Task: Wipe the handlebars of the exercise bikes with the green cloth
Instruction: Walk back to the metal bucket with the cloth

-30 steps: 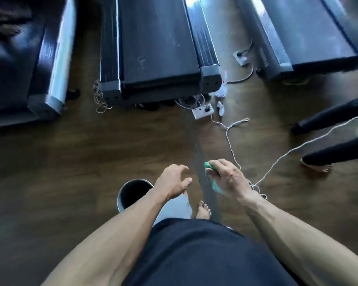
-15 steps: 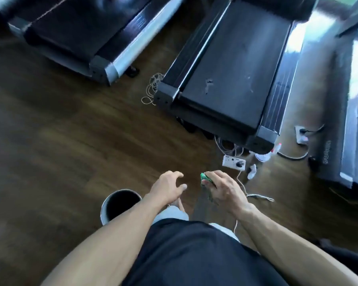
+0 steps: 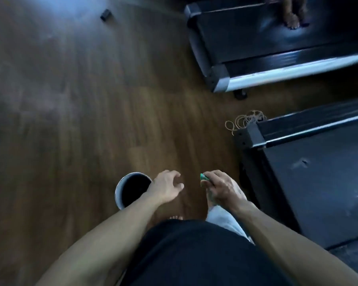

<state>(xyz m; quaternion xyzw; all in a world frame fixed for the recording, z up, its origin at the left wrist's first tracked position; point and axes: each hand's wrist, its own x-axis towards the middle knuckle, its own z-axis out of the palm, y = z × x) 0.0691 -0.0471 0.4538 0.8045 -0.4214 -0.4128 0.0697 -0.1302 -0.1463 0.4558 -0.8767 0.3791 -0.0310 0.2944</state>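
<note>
Dark wood-plank floor (image 3: 87, 112) fills the view, with a pale sheen of light at eleven o'clock. One black treadmill (image 3: 277, 44) with a silver side rail lies at one o'clock, another treadmill deck (image 3: 322, 178) at three. A tangle of thin cord (image 3: 244, 120) rests on the floor between them.

Dim, bluish frame. Pale light spills onto wood floor (image 3: 74, 104) from upper left; glare streak along treadmill (image 3: 277, 48) side rail. Heavy motion blur throughout; wide-angle bending at edges.
</note>
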